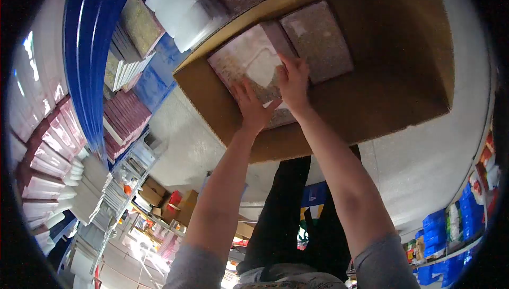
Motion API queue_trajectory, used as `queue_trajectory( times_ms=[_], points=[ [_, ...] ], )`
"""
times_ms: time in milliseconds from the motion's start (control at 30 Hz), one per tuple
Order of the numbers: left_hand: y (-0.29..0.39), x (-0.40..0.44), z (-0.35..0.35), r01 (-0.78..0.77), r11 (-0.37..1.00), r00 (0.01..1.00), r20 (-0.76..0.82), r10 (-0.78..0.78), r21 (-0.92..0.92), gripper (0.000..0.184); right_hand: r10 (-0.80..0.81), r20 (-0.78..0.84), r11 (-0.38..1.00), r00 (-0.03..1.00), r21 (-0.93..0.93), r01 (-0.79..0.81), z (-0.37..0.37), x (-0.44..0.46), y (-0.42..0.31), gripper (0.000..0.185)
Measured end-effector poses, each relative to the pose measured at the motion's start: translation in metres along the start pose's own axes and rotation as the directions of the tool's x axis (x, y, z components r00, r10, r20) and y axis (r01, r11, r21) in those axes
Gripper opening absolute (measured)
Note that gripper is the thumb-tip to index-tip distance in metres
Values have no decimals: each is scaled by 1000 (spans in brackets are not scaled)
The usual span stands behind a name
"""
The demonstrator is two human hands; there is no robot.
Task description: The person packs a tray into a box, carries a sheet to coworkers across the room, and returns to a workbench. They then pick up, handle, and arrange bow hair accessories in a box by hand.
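A large open cardboard box (392, 95) stands in front of me, tilted in the view. At its left end lies a flat, square, plastic-wrapped pack (238, 56) with a mottled pinkish-brown face and a pale patch. My left hand (252, 106) rests on the near part of this pack, fingers spread. My right hand (294, 79) has bent fingers closed at the pack's right edge; some fingertips are hidden. Beside it in the box lies a second wrapped pack (321, 40) of similar look.
To the left are stacks of folded maroon packs (124, 117), white wrapped bundles (183, 16) and a blue curved beam (85, 50). Shelving with cartons (185, 207) appears at the lower left. Blue bins (435, 230) line the lower right. Pale floor (408, 162) surrounds the box.
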State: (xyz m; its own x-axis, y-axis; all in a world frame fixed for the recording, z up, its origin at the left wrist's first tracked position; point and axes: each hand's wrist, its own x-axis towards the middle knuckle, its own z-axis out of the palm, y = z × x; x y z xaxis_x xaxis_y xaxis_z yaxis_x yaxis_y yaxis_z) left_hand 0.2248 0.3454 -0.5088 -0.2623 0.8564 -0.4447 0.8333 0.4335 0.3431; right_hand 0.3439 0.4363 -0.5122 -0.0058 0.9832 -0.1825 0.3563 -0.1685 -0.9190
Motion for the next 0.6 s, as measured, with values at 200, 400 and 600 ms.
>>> queue_trajectory(
  times_ms=[200,400,600],
  points=[
    [-5,12,12,103,983,991,65,-114,155,127,-51,-28,992,998,-120,47,16,-1,25,41],
    [-9,15,7,75,986,990,110,-92,150,130,-117,-78,970,990,-221,97,16,15,7,37],
    [-4,15,5,78,983,993,73,-92,168,130,-75,32,984,997,-160,79,66,74,45,32]
  ],
)
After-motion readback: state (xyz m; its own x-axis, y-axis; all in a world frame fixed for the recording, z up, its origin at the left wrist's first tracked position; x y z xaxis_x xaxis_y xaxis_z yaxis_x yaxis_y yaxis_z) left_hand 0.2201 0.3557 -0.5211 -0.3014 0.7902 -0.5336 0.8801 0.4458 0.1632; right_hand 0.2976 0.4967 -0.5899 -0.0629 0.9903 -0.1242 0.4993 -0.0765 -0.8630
